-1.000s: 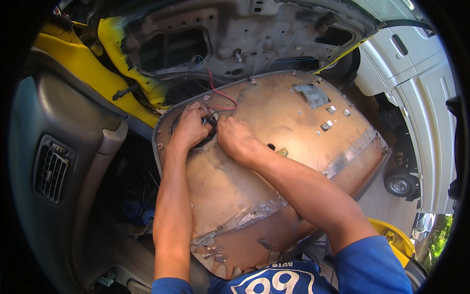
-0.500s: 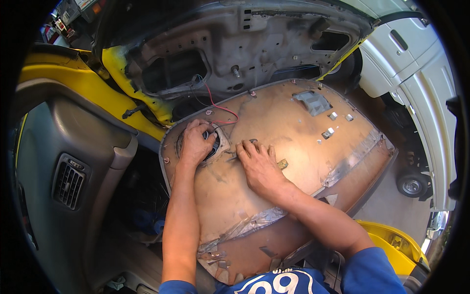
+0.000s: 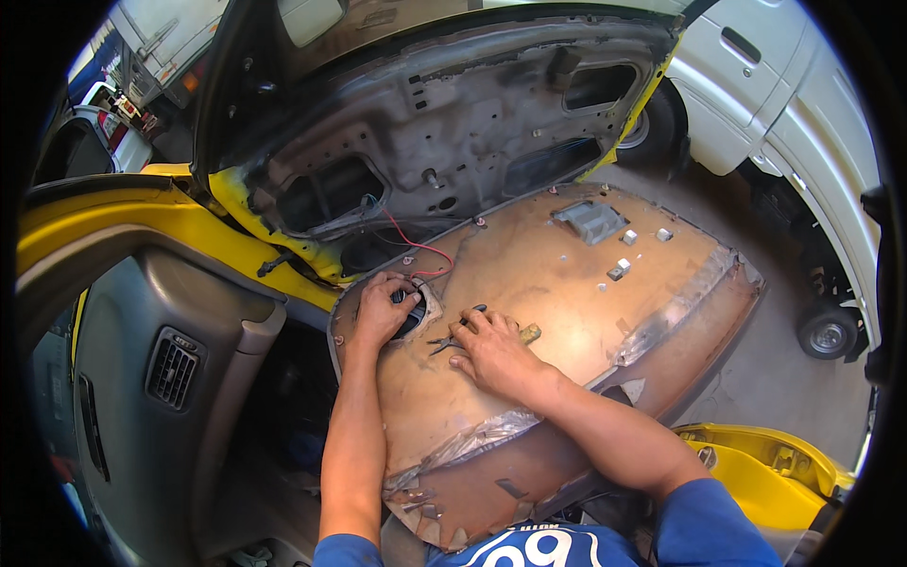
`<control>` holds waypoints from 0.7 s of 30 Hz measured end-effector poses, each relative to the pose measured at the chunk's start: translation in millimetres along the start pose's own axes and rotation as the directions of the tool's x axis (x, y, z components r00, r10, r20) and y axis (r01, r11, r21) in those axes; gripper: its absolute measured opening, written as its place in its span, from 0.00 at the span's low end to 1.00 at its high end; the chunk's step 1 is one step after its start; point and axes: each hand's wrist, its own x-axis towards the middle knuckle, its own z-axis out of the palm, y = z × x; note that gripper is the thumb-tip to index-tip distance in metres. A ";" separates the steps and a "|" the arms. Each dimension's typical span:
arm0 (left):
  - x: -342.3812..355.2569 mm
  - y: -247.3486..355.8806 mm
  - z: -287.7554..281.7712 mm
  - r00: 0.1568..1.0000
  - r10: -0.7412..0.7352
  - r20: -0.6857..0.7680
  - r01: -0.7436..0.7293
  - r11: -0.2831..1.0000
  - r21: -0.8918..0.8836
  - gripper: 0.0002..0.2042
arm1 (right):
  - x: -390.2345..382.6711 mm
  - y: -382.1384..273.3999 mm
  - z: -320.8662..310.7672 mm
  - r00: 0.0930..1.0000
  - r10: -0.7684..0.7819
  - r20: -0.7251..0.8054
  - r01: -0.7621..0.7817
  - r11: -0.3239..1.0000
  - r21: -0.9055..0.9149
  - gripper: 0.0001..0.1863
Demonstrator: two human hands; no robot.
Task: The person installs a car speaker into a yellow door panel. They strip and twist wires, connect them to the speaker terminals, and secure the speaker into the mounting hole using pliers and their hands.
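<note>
The back of a brown door panel (image 3: 416,406) lies across in front of me. At its left end, a round black speaker (image 3: 413,319) sits in a cut-out with a pale rim. My left hand (image 3: 380,308) has its fingers curled over the speaker's edge. Just right of it, my right hand (image 3: 499,352) is bent over small dark pliers (image 3: 440,344) on the panel, whose jaws point left; the palm hides most of them. By its fingers is a yellowish-brown piece (image 3: 530,334), of a kind I cannot make out. A red wire (image 3: 433,251) runs from the door to the speaker area.
Beyond the panel stands an open car door (image 3: 416,142), stripped to metal, with yellow edges. To the left is a dashboard with an air vent (image 3: 174,369). A white vehicle (image 3: 803,113) is parked at the right. White clips (image 3: 630,237) sit on the panel.
My view has tilted and shifted, showing more beyond the door. My right hand has turned and its fingers have shifted, uncovering the pliers' jaws. The left hand stays at the speaker.
</note>
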 end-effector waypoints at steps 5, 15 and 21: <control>5.7 0.4 9.3 1.000 -0.007 0.001 0.007 1.000 -0.002 0.11 | -1.4 7.7 3.8 1.000 -0.010 -0.019 0.010 1.000 -0.016 0.29; 10.8 2.1 8.1 0.996 -0.092 0.012 0.092 0.995 0.024 0.10 | 2.0 10.1 7.9 0.999 -0.015 -0.045 0.016 1.000 0.022 0.26; 14.5 3.4 6.8 0.994 -0.104 0.025 0.103 0.994 0.047 0.09 | 2.5 13.2 7.1 0.998 -0.026 -0.054 0.028 0.999 0.044 0.24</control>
